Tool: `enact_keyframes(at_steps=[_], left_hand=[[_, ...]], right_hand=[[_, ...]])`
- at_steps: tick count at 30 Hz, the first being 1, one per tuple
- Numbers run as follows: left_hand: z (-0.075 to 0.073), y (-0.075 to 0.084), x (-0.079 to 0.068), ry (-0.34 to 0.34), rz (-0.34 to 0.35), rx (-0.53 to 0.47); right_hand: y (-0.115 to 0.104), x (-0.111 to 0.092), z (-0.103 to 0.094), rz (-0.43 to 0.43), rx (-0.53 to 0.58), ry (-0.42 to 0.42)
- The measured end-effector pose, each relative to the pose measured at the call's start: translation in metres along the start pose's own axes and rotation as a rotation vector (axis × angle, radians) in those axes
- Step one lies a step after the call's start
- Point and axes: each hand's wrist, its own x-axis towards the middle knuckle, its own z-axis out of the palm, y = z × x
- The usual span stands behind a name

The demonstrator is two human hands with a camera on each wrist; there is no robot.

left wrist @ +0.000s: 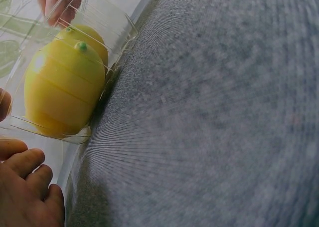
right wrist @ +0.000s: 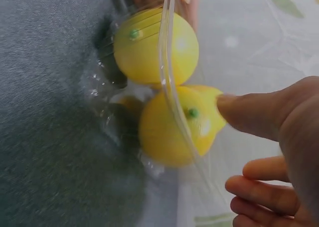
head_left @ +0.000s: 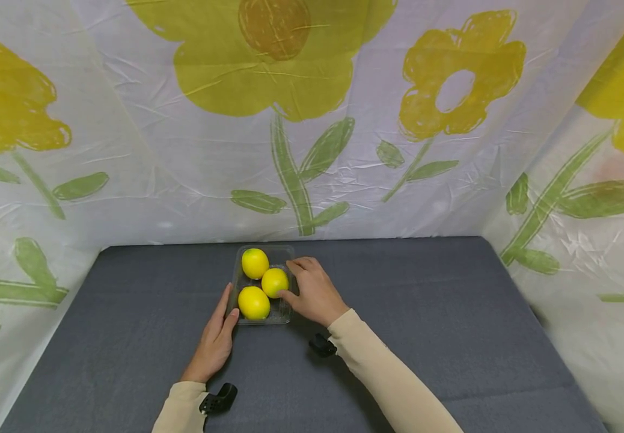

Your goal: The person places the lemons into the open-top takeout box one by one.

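A clear plastic tray (head_left: 281,314) holds three yellow lemons: one at the far left (head_left: 255,263), one at the right (head_left: 275,282) and one at the near left (head_left: 253,303). My left hand (head_left: 213,346) grips the tray's left side, thumb at the rim and fingers along the outer wall. Over the right side is my right hand (head_left: 316,293). Its thumb tip overlaps the right-hand lemon in the right wrist view, while its other fingers reach past the rim, spread apart from the thumb. Green nubs (right wrist: 193,112) show on the lemons.
The tray stands near the back edge of a table with a dark grey cloth (head_left: 425,337). Behind and at both sides hangs a white sheet (head_left: 182,180) printed with yellow flowers. A black wrist camera (head_left: 219,399) sits on the left cuff, another (head_left: 323,345) on the right.
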Motion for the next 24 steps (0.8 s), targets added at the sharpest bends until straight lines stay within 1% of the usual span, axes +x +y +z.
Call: enact_keyframes(at_steps=[7, 14, 18, 20, 22, 24], left_hand=[[-0.001, -0.001, 0.002, -0.003, 0.008, -0.003], [-0.002, -0.001, 0.001, -0.016, 0.002, -0.023], [-0.002, -0.001, -0.001, -0.010, -0.006, -0.036], [-0.004, -0.001, -0.002, 0.001, -0.014, -0.038], [-0.007, 0.000, -0.003, 0.014, -0.025, -0.032], [-0.013, 0.003, -0.003, 0.037, -0.029, -0.010]], right_hand=[[0.011, -0.017, -0.005, 0.042, 0.071, 0.075], [0.022, -0.029, -0.013, 0.107, 0.090, 0.102], [0.033, -0.033, -0.020, 0.108, 0.079, 0.136], [0.041, -0.036, -0.024, 0.101, 0.056, 0.157], [0.050, -0.040, -0.030, 0.087, 0.027, 0.179], [0.061, -0.043, -0.036, 0.069, -0.016, 0.204]])
